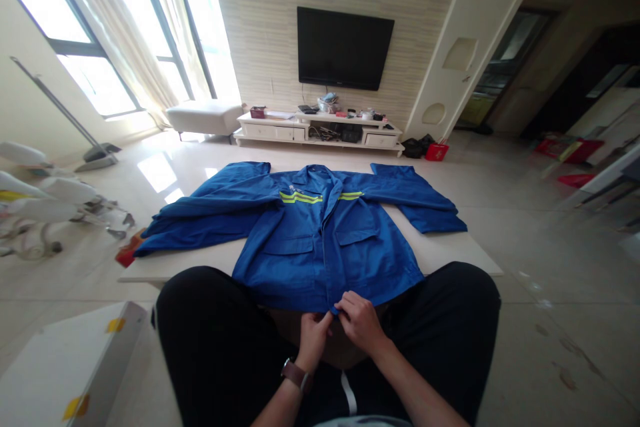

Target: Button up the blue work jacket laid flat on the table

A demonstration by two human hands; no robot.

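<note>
A blue work jacket (290,267) with yellow-green stripes across the chest lies front up on a white table (425,247), its collar away from me. At the middle of its bottom hem, my left hand (316,337) pinches the edge of the cloth; a watch is on that wrist. Right beside it, my right hand (357,320) also has its fingers closed on the hem at the front opening. Both hands meet just past the table's near edge, between my knees. Folded blue cloth lies by each sleeve, and I cannot tell whether it belongs to the jacket.
A white box with yellow latches (75,360) stands on the floor at the near left. Something red (129,248) shows by the table's left end. Across the room are a low TV cabinet (270,130), a grey bench (205,117) and a red bag (437,151).
</note>
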